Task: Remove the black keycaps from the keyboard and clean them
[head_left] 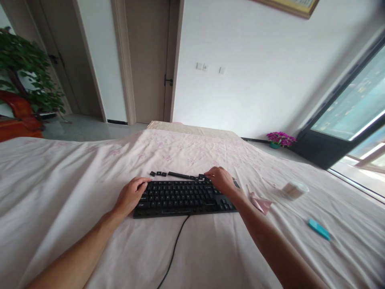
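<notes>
The black keyboard lies flat on a pale flowered cloth, between the person's two hands, with a cable running from its near edge towards the person. It looks like a stiff plastic slab, probably light for its length and apt to slide on the loose fabric; its end edges seem the best places to take hold, since pressing on the top would meet moving keys. A bare strip shows along the near edge, where the long key's place appears unfilled. Just beyond the far edge sits a row of loose parts: small black keys at the left, a long key in the middle, and more small ones by the right hand. These should be very light, hard and easy to flick away, so each is best pinched by its sides; the long key, being thin, asks for hold near its middle. The left hand touches the keyboard's far left corner, while the right reaches over its right end, fingertips close together at the row; they are too small in view to tell whether either grip is clamped on anything. Farther right lie a crumpled pink piece, a clear tub and a flat blue item.
</notes>
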`<state>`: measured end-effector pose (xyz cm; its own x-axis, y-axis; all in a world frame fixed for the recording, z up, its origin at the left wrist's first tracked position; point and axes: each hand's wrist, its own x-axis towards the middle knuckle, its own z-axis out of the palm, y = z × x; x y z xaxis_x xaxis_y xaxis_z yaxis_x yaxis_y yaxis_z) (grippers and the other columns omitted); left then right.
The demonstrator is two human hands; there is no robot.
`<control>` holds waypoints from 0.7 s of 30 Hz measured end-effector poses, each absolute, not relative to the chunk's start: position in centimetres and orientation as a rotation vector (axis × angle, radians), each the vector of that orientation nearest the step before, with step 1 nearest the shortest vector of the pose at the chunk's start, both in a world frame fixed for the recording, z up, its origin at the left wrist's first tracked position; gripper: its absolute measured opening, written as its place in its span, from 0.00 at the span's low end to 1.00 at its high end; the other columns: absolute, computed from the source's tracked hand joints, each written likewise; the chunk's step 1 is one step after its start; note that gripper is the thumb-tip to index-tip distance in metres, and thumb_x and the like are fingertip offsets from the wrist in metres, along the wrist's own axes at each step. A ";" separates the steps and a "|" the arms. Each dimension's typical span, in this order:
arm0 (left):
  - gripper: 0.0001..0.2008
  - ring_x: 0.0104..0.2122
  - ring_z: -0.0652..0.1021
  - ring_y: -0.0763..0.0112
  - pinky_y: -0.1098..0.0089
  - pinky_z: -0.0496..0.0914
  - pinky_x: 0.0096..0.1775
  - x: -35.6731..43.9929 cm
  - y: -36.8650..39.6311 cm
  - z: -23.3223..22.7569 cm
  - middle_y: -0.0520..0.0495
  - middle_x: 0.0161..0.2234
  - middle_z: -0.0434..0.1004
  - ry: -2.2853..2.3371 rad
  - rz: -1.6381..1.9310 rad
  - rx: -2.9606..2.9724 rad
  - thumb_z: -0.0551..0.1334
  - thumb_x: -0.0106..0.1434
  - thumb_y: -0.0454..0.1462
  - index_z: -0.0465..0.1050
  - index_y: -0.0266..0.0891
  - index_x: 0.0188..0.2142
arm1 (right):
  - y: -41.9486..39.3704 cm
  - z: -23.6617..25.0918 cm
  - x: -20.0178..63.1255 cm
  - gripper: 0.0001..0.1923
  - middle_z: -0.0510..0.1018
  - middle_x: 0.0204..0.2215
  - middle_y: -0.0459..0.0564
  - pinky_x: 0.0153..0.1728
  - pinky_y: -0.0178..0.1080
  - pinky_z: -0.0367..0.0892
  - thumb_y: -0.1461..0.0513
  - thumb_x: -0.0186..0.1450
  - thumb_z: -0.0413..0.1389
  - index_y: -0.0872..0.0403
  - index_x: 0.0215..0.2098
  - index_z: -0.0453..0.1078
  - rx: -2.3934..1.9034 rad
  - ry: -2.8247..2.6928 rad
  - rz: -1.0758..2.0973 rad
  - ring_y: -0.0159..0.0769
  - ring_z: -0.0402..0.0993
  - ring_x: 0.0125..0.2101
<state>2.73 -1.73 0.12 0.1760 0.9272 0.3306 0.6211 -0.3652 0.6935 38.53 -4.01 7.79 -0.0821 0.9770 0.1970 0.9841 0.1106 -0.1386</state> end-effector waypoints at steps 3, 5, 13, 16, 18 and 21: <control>0.17 0.48 0.74 0.65 0.66 0.66 0.51 2.8 -1.6 0.0 0.51 0.47 0.75 1.465 1.031 2.051 0.50 0.63 0.41 0.75 0.45 0.45 | -1.3 6.8 39.4 0.14 0.79 0.42 0.49 0.44 0.36 0.60 0.59 0.63 0.52 0.48 0.43 0.77 -2.100 -2.066 0.081 0.40 0.70 0.46; 0.17 0.48 0.74 0.65 0.66 0.66 0.51 2.8 -1.6 -0.1 0.50 0.47 0.75 1.470 1.026 2.045 0.50 0.63 0.41 0.74 0.44 0.45 | -0.1 6.3 39.8 0.13 0.80 0.38 0.50 0.40 0.35 0.62 0.59 0.61 0.54 0.48 0.40 0.78 -2.146 -2.049 0.141 0.41 0.73 0.43; 0.17 0.47 0.75 0.65 0.66 0.67 0.50 2.8 -1.5 0.0 0.50 0.46 0.76 1.463 1.022 2.016 0.51 0.63 0.41 0.74 0.44 0.46 | 2.7 4.7 40.7 0.10 0.81 0.31 0.49 0.29 0.32 0.61 0.59 0.56 0.58 0.49 0.34 0.80 -2.192 -2.001 0.269 0.37 0.76 0.34; 0.17 0.47 0.74 0.65 0.66 0.67 0.50 2.8 -1.6 0.2 0.50 0.46 0.76 1.458 1.026 2.012 0.51 0.63 0.41 0.74 0.44 0.46 | 3.4 4.4 40.8 0.11 0.81 0.31 0.49 0.31 0.31 0.62 0.59 0.56 0.57 0.50 0.34 0.79 -2.172 -2.000 0.281 0.37 0.75 0.35; 0.17 0.47 0.74 0.65 0.66 0.67 0.50 2.9 -1.6 0.3 0.49 0.46 0.75 1.458 1.030 2.010 0.51 0.63 0.40 0.74 0.44 0.46 | 3.6 4.4 40.9 0.11 0.81 0.31 0.48 0.32 0.31 0.63 0.58 0.57 0.57 0.50 0.35 0.79 -2.149 -2.015 0.296 0.36 0.75 0.34; 0.17 0.47 0.74 0.66 0.66 0.67 0.50 2.9 -1.6 0.3 0.50 0.46 0.75 1.453 1.033 2.013 0.51 0.63 0.40 0.74 0.44 0.46 | 3.5 4.7 41.2 0.12 0.81 0.31 0.47 0.33 0.30 0.63 0.58 0.58 0.56 0.50 0.35 0.80 -2.109 -2.061 0.328 0.35 0.76 0.34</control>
<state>2.87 -1.55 0.33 0.1651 0.9363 0.3099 0.6000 -0.3447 0.7219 41.19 3.50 4.67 0.0182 0.9992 -0.0352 0.9608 -0.0273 -0.2760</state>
